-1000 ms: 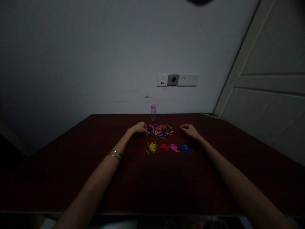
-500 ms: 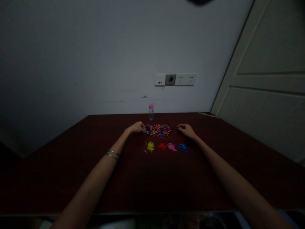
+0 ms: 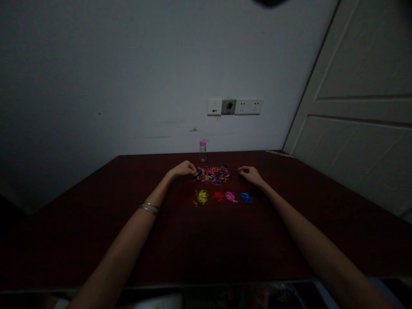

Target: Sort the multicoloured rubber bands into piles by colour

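A mixed heap of small colourful bands (image 3: 212, 175) lies on the dark red table (image 3: 206, 240). At the heap's left edge is my left hand (image 3: 187, 168), its fingers closed together; anything between the fingertips is too small to see. My right hand (image 3: 249, 174) rests just right of the heap, not touching it, with thumb and index finger a little apart and nothing visible in them. Nearer to me are separate small piles: yellow (image 3: 202, 196), red (image 3: 218, 196), pink (image 3: 231, 196) and blue (image 3: 246, 198).
A clear bottle with a pink lid (image 3: 202, 151) stands behind the heap. Beyond it rises a pale wall with a row of sockets (image 3: 235, 107). A white panelled door (image 3: 354, 128) is at the right.
My left hand has lifted slightly and its fingers reach a bit more toward the heap's edge. My right hand has hardly moved. The whole view has shifted a little.
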### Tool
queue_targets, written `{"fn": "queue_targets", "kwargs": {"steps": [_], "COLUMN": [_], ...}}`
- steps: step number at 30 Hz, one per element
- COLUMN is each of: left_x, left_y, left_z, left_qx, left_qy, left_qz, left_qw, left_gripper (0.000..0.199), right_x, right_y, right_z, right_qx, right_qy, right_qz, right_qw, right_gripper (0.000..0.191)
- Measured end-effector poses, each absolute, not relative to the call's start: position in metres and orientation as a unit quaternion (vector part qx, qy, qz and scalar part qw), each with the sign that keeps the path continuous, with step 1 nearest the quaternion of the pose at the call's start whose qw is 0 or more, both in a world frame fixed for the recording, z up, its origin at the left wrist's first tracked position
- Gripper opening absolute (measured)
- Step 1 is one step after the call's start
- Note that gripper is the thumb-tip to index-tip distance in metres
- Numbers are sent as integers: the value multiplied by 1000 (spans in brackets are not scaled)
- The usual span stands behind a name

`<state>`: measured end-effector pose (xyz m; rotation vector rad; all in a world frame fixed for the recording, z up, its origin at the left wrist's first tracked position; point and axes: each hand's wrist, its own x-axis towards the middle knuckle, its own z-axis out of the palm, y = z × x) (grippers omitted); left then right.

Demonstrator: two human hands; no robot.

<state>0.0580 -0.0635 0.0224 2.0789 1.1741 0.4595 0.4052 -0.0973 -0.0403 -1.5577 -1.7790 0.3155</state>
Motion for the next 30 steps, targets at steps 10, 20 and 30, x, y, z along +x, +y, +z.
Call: {"fn": "queue_targets", "kwargs": {"steps": [10, 20, 30], "left_x": [85, 121, 129], "left_y": [-76, -95, -108], "left_z": [32, 26, 31], "left_qx": [777, 748, 748], "left_qy": [415, 404, 387], "left_qz": [259, 289, 294], "left_qw": [396, 440, 452], "left_gripper": [21, 22, 18], "right_x": [378, 322, 317], "right_y": [-108, -139, -142], "right_z": [-15, 14, 19], "right_qx": [-542, -402, -403], "right_qy": [-696, -766, -765], "right_qz": [202, 375, 360], "right_qw": [425, 333, 351], "right_gripper": [27, 33, 32]}}
